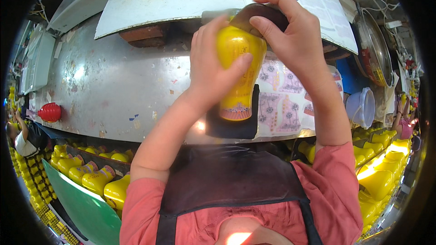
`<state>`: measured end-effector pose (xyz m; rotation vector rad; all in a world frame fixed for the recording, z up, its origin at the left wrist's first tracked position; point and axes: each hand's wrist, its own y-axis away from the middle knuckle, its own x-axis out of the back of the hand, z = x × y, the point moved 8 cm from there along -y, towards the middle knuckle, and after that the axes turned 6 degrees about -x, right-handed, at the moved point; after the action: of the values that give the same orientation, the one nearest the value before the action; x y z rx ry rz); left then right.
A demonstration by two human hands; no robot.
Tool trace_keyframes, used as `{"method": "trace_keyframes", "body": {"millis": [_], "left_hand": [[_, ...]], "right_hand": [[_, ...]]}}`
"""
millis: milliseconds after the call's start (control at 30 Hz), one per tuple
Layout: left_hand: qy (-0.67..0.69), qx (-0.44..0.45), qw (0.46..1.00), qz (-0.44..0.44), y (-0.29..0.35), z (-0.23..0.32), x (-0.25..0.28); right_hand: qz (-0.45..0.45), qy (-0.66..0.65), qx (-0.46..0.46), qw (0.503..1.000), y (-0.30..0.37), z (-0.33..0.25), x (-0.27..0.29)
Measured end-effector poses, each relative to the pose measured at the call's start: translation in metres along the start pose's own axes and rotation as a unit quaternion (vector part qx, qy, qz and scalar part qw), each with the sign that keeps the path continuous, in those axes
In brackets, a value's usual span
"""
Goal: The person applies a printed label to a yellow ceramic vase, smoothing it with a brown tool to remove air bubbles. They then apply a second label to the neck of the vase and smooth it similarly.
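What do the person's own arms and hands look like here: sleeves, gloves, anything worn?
Both the left hand and the right hand are bare, with no gloves, rings or watch visible. The forearms are uncovered; short salmon-pink sleeves end near the elbows. A dark apron with thin straps covers the chest.

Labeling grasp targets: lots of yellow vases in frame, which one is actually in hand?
The yellow vase at centre, above the metal table: left hand wraps its body, right hand presses a dark pad on its top. The other vases sit untouched in trays below.
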<state>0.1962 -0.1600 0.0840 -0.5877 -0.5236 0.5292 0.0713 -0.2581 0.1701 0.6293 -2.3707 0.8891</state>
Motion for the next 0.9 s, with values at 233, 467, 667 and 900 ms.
{"method": "trace_keyframes", "body": {"millis": [233,467,667,900], "left_hand": [[0.043,0.101,0.994,0.020,-0.015,-0.016,-0.002],[0.145,0.184,0.972,0.018,-0.014,-0.028,-0.005],[0.195,0.215,0.956,0.038,-0.014,-0.029,-0.008],[0.228,0.293,0.928,0.017,-0.005,-0.030,-0.004]], "right_hand": [[-0.011,0.042,0.049,0.998,-0.013,0.003,-0.004],[0.068,0.184,0.311,0.930,0.085,-0.045,-0.004],[0.006,0.154,0.344,0.926,0.135,-0.076,-0.042],[-0.131,0.144,0.319,0.928,0.138,-0.084,-0.067]]}}
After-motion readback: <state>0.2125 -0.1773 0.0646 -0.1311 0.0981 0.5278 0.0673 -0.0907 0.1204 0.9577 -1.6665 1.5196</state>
